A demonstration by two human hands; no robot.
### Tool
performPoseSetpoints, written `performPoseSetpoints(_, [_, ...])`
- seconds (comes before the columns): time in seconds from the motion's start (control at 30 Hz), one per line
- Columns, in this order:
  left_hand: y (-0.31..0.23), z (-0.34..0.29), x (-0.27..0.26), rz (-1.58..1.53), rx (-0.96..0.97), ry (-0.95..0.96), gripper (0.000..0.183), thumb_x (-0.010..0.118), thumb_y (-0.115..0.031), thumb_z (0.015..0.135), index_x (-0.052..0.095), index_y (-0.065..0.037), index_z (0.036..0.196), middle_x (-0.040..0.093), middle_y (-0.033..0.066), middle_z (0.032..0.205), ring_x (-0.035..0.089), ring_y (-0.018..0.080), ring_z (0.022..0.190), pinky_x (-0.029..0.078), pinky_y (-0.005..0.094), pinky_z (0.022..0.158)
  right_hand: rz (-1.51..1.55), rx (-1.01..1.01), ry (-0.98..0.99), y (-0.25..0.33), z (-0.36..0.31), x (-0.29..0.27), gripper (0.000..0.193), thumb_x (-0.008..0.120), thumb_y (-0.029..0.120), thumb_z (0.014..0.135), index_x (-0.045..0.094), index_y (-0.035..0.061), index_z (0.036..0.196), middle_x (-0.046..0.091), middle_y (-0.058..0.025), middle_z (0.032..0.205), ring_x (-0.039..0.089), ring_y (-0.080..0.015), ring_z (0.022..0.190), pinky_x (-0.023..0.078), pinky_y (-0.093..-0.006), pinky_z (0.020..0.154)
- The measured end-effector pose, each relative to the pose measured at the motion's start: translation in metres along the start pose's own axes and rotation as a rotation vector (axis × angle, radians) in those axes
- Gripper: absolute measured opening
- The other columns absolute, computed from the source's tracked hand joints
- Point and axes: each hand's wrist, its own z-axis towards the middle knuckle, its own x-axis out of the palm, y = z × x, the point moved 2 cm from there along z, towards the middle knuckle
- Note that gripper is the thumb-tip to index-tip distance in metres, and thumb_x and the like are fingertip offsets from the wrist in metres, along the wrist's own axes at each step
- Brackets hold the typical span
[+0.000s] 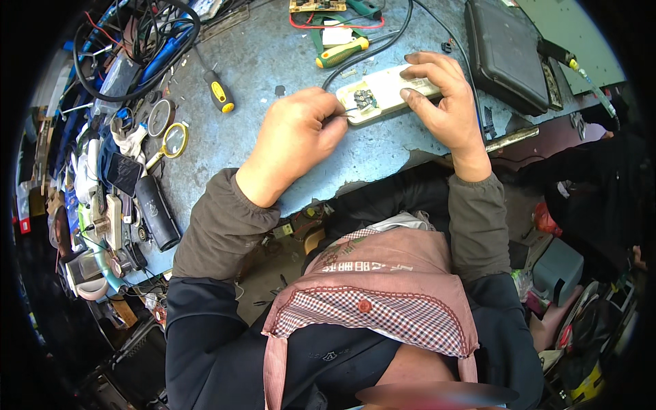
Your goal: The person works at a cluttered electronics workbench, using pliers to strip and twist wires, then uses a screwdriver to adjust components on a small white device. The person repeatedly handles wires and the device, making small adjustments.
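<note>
On the blue worktable lies a long white casing that looks like a power strip, tilted up to the right. Small dark wiring shows at its uncovered left end, and a black cord runs close by that end. My right hand grips the strip's right part, thumb on the near face and fingers across the far side. At the left end, my left hand is closed in a pinch on what looks like a thin dark wire; the fingertips partly hide it.
Beyond the strip lies a yellow-green screwdriver, near a circuit board. Another screwdriver rests left of my hands. A magnifying glass, a black cylinder and cluttered tools fill the left side. A black case stands right.
</note>
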Motion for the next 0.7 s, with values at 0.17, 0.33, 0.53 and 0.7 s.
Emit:
performPoseSetpoints(0.17, [0.000, -0.002, 0.000, 0.048, 0.031, 0.019, 0.008, 0.078, -0.003, 0.087, 0.079, -0.002, 0.095, 0.074, 0.0158, 0.086, 0.074, 0.0363, 0.080, 0.057, 0.0422, 0.071, 0.003, 0.003, -0.002, 0.002, 0.001, -0.001, 0.029, 0.087, 0.017, 0.083, 0.082, 0.0052, 0.109, 0.077, -0.0152, 0.128, 0.068, -0.0361, 0.125, 0.055, -0.0454, 0.107])
performPoseSetpoints(0.33, [-0.002, -0.001, 0.000, 0.074, -0.012, 0.012, 0.009, 0.078, -0.004, 0.087, 0.079, -0.002, 0.096, 0.075, 0.0163, 0.087, 0.074, 0.0373, 0.080, 0.058, 0.0426, 0.072, 0.003, 0.001, -0.001, 0.001, 0.000, 0.000, 0.030, 0.087, 0.016, 0.083, 0.082, 0.0053, 0.110, 0.078, -0.0148, 0.128, 0.068, -0.0358, 0.124, 0.054, -0.0453, 0.107])
performPoseSetpoints(0.53, [0.001, -0.001, 0.003, 0.074, -0.017, 0.005, 0.009, 0.078, -0.006, 0.087, 0.078, -0.002, 0.095, 0.075, 0.0167, 0.089, 0.074, 0.0369, 0.081, 0.058, 0.0429, 0.072, 0.008, 0.014, 0.014, 0.000, 0.000, 0.001, 0.029, 0.087, 0.016, 0.083, 0.082, 0.0051, 0.110, 0.077, -0.0145, 0.130, 0.068, -0.0356, 0.126, 0.054, -0.0451, 0.108])
performPoseSetpoints(0.7, [0.009, 0.002, -0.001, -0.077, -0.081, -0.004, 0.015, 0.078, -0.007, 0.087, 0.077, 0.000, 0.100, 0.076, 0.0139, 0.088, 0.071, 0.0273, 0.075, 0.056, 0.0379, 0.071, 0.019, -0.007, 0.047, -0.003, 0.000, 0.001, 0.042, 0.091, 0.021, 0.080, 0.082, 0.0077, 0.118, 0.076, -0.0138, 0.135, 0.065, -0.0362, 0.131, 0.053, -0.0455, 0.110])
